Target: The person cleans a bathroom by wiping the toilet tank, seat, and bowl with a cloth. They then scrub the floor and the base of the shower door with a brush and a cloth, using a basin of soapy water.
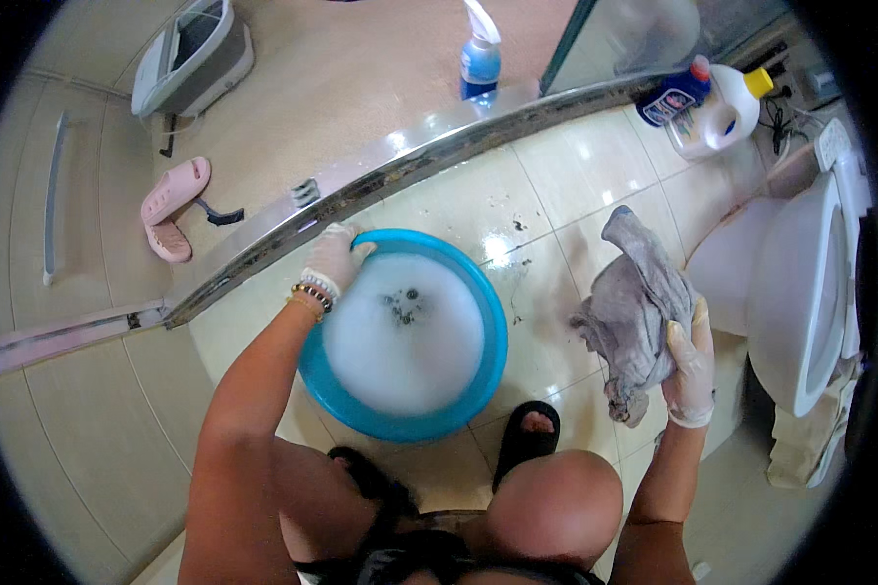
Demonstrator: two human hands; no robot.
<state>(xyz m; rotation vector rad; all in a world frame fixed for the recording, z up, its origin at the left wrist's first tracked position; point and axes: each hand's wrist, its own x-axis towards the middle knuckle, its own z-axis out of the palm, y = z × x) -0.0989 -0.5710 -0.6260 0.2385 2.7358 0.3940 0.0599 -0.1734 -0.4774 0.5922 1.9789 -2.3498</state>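
Note:
My left hand, in a pale translucent glove, grips the upper left rim of a blue plastic basin. White foamy water fills the basin, with small dark spots floating near its middle. Off to the right, my right hand, gloved too, holds a crumpled grey cloth. The cloth hangs above the tiled floor, apart from the basin, and looks damp with dark stains at its lower end. Part of my right fingers is hidden behind it.
A metal shower sill crosses behind the basin, bearing a blue spray bottle. Two detergent bottles, one dark blue and one white, stand near the toilet. Pink slippers and a small black brush lie beyond the sill.

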